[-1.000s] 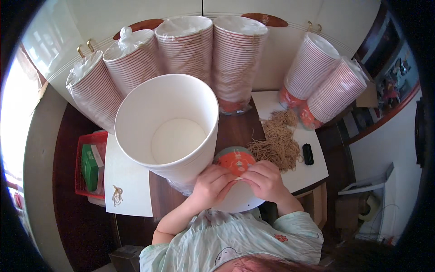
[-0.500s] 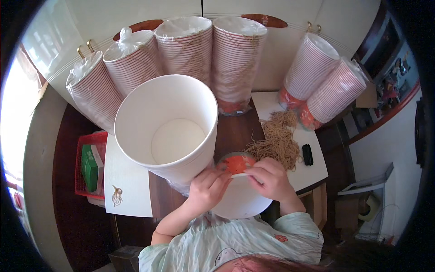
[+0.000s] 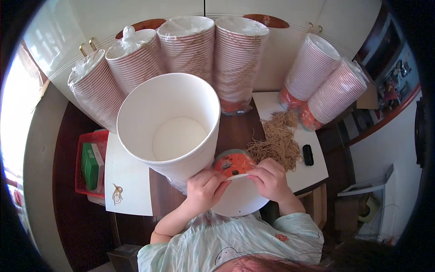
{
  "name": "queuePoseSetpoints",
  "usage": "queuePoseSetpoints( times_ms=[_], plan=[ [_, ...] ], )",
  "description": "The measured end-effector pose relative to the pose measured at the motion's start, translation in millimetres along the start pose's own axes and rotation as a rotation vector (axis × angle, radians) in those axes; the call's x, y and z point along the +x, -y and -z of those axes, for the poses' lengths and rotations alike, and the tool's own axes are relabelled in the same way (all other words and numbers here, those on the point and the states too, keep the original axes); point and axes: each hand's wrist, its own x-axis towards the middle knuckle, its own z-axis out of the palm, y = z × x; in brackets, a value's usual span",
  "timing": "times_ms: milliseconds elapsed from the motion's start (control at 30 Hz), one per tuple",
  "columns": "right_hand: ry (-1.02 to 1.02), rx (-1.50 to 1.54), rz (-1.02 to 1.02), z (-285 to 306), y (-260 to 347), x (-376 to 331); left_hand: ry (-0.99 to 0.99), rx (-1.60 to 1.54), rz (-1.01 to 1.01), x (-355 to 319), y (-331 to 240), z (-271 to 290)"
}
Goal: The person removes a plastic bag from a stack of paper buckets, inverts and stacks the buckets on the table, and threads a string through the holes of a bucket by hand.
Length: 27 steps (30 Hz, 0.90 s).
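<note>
A dark wooden bench [image 3: 235, 131] stands against a pale wall, and tall stacks of red-striped paper cups [image 3: 238, 63] wrapped in clear plastic lean along its back edge, with two more wrapped stacks [image 3: 324, 81] tilted at the right. A large white paper bucket [image 3: 170, 122], open end toward the camera and empty inside, tops a nested stack in front of the person. Just right of its rim the person holds an orange paper cup [image 3: 233, 163] on its side, its printed wall facing up. The left hand [image 3: 206, 190] is closed around the cup's near edge, fingers curled against it and against the bucket stack. The right hand [image 3: 269, 179] pinches the same cup from the right, fingertips closed on its rim. Beyond the right hand a heap of tan string pieces [image 3: 278, 138] lies on a white sheet [image 3: 312, 170], beside a small black object [image 3: 308, 154]. At the left, a red basket [image 3: 93, 165] holds a green box [image 3: 92, 164], next to another white sheet [image 3: 129, 190].
</note>
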Motion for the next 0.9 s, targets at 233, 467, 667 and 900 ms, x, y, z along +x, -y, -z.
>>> queuePoseSetpoints(
  times_ms=[233,467,667,900],
  plan=[
    [0.023,-0.027,0.022,-2,2,7,0.009,0.087,-0.013,1,-1,0],
    [0.122,-0.173,0.229,-6,9,14,-0.009,0.074,-0.029,2,-4,-2],
    [0.119,-0.179,0.252,-10,9,15,0.009,0.103,-0.022,-2,-5,-2],
    [0.115,-0.143,0.248,-7,7,14,0.016,0.069,-0.036,2,-5,-4]
  ],
)
